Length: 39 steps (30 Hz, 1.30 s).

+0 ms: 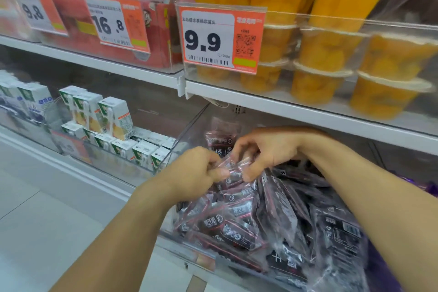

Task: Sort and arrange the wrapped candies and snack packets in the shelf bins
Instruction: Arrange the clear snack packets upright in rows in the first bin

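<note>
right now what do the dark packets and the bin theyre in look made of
Dark snack packets: thin glossy plastic film, judging by crinkles and glare; both hands pinch one. Bin: clear rigid plastic, probably acrylic, since the cartons behind show through its wall.

Fruit cups (327,54), drink cartons (113,118)

Shop; price tags (221,39) on stocked shelves (308,111)

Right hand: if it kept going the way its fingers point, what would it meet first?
Probably the left hand: the right hand points leftward and down at the small dark packet both pinch, with the left hand's fingers just beyond. Depth is unclear.
</note>
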### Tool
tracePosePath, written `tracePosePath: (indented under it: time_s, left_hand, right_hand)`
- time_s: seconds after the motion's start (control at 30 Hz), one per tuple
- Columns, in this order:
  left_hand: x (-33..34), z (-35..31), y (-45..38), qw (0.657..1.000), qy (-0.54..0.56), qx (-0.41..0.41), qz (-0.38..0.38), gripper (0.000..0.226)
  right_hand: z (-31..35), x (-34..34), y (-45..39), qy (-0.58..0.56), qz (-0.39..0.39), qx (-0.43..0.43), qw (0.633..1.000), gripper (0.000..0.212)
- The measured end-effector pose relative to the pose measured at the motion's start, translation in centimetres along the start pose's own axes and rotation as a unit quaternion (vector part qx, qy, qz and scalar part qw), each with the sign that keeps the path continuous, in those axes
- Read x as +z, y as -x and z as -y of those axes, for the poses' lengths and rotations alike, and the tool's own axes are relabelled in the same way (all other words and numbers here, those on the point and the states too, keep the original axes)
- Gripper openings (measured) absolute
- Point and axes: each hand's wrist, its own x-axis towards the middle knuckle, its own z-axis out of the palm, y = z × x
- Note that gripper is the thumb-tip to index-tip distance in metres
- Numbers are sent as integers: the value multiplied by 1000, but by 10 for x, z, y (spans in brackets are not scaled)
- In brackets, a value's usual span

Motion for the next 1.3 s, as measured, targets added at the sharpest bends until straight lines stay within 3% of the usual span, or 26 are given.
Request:
tracePosePath:
  time_s: [0.13,0.27,0.37,0.5,0.6,0.7,0.8,0.9,1.07,1.13,1.2,1.3]
  left_hand:
    - [-2,-2,12,999,0,39,-23,27]
    - [-9,0,25,999,36,26,2,33]
    - [-9,4,34,999,33,7,-23,51]
    - [-4,3,38,997,22,4,-75,29]
    - [-2,-2,36,993,-13,-2,-113,21]
    - [3,-4,36,987,-54,11,-152,28]
    - [5,-4,37,978,-7,45,-205,24]
    - [3,-6,40,957,89,67,-269,19]
    - [-5,-24,42,885,282,83,-362,33]
    - [-12,-24,43,884,329,50,-327,45]
    - [-17,-16,46,914,332,1,-235,54]
    - [-21,-5,55,951,273,-2,-148,40]
  right_hand:
    - [10,4,2,63,-26,-44,997,63]
    - [5,5,0,16,-58,-112,992,33]
    - [2,3,1,-6,-85,-137,987,33]
    - [-3,7,-5,-1,-134,-175,975,27]
    - [-3,9,-9,3,-121,-164,979,35]
    - [-4,6,-5,5,-65,-129,989,53]
    - [-5,5,-4,-46,-76,-131,987,61]
    - [-4,6,-5,-130,-129,-166,969,51]
    - [17,15,-1,-290,-156,-208,921,47]
    - [25,27,-5,-298,-159,-207,918,43]
    - [31,38,-8,-284,-186,-193,920,50]
    - [38,45,-10,-252,-234,-181,921,55]
